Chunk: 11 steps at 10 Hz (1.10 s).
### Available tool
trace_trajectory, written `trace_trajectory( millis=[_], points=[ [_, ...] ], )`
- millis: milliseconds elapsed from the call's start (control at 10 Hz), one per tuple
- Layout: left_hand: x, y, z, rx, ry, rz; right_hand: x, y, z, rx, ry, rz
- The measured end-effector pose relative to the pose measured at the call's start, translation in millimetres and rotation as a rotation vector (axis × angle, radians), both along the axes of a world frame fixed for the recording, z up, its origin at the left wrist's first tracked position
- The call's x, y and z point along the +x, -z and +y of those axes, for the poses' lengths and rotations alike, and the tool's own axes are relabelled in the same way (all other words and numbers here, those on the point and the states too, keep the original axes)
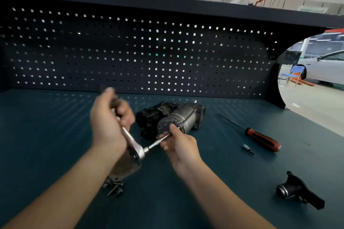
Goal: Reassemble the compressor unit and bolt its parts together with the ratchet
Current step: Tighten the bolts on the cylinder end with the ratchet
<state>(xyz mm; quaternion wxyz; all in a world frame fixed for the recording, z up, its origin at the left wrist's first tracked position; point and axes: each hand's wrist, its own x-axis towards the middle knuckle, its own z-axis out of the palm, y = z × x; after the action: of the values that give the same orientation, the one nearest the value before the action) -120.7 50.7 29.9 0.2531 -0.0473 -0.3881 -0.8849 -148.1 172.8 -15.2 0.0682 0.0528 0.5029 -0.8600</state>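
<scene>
Left hand [108, 122] grips the silver ratchet [137, 151]; right hand [178, 146] pinches its slim steel extension bar [156, 143] at the grey cylindrical compressor [184, 117]. Best hold that bar square and swing short strokes.

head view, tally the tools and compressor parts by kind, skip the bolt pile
ratchet: 1
screwdriver: 1
loose bit: 1
compressor body: 1
cover plate: 1
black fitting: 1
Total: 6

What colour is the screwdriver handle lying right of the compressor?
The screwdriver handle is red and black; the head view shows it.
</scene>
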Motion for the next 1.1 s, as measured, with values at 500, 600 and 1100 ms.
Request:
trace_trajectory(
  millis=[500,600,1100],
  points=[
    [28,1,37,-1.525,-0.109,0.806,-12,5,7,-0.186,-0.114,-0.079],
    [14,-8,21,-0.877,-0.205,0.446,-8,0,9,-0.115,-0.069,-0.105],
    [24,17,38,-1.677,-0.252,0.998,0,5,-3,-0.094,-0.124,-0.029]
  ],
)
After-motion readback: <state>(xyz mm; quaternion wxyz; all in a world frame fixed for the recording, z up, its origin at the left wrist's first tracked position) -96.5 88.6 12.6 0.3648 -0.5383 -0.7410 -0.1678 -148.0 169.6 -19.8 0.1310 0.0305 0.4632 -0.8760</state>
